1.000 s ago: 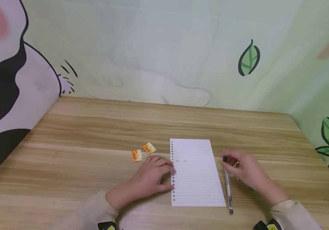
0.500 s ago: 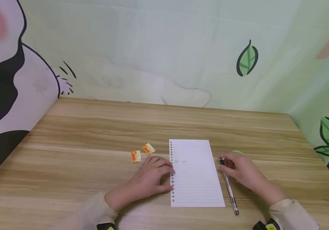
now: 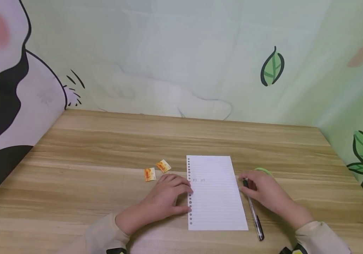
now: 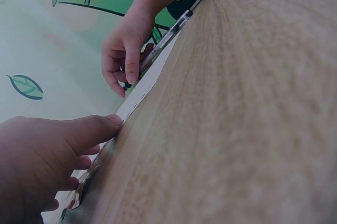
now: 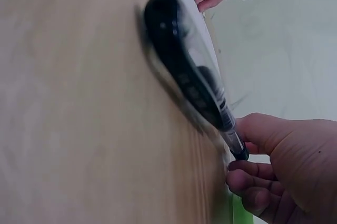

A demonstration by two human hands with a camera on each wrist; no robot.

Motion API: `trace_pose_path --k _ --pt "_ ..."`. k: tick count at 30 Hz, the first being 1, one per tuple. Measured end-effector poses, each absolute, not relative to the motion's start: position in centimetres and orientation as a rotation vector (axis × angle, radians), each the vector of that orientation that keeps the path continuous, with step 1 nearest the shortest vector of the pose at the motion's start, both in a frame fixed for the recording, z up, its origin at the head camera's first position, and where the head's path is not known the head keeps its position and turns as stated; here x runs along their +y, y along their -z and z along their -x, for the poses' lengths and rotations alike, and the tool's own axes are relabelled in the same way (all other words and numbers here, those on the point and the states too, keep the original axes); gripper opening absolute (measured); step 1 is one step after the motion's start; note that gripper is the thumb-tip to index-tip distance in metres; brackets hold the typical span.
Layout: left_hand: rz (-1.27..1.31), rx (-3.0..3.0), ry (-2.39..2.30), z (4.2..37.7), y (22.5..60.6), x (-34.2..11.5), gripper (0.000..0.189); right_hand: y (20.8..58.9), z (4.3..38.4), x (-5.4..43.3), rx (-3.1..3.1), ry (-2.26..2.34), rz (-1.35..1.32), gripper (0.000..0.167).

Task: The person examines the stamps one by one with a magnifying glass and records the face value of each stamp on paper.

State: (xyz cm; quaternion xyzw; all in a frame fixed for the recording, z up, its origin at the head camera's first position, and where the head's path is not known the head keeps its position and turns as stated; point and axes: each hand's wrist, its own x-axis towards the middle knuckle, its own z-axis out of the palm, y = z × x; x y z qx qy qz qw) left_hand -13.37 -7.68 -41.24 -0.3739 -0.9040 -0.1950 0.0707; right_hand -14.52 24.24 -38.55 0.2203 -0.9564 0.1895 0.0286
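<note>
The left hand point(image 3: 168, 196), thumb apart from bent fingers, rests on the paper point(image 3: 217, 206)'s punched edge; the right hand point(image 3: 266, 190) pinches the pen point(image 3: 253, 212)'s far end, just beside the paper.

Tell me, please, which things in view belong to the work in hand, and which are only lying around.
Likely in use:
clear-barrelled pen, held by the right hand
punched lined sheet, touched by the left hand

Likely just lying about:
two small orange-and-white packets
green object, partly hidden

One pen point(image 3: 253, 211), one sheet point(image 3: 217, 204), two packets point(image 3: 150, 174)
</note>
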Motion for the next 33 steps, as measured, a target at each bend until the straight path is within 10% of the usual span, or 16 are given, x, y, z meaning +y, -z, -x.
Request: trace_pose_path --k 33 --pt "1.128 -2.732 0.577 13.23 41.01 -7.68 0.038 37.75 13.75 24.33 -3.000 -0.543 -0.570 0.029"
